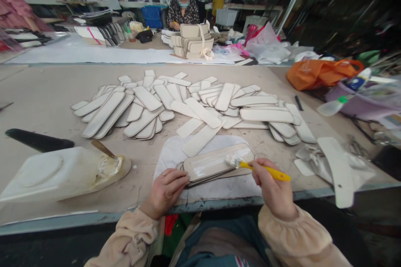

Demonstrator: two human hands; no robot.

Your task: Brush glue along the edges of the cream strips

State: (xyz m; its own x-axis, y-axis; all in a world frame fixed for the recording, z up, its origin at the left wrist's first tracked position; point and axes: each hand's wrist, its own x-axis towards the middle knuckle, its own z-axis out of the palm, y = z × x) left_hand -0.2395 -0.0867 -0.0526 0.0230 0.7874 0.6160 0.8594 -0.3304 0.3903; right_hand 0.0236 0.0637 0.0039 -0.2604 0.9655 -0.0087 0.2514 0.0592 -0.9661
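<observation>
My right hand (pixel 272 185) is closed around the yellow handle of a paintbrush (pixel 263 170). The brush's bristles, loaded with white paste, touch the top of a stack of long beige panels with rounded corners (pixel 216 160). Wet white streaks run along that top panel. At the stack's left end, my left hand (pixel 169 187) grips the edge with its fingers pressed together; the thumb is mostly hidden. Beneath the stack lies a white sheet (pixel 167 150). A loose heap of similar panels (pixel 147 98) spreads behind it.
On the left lies a cut-open white plastic jug (pixel 46 171) with paste and a wooden stick at its mouth. To the right are an orange bag (pixel 319 74), a purple basin (pixel 351 100) and a curved white piece (pixel 336 167). A co-worker (pixel 183 8) sits opposite, behind bundled panels (pixel 191 44).
</observation>
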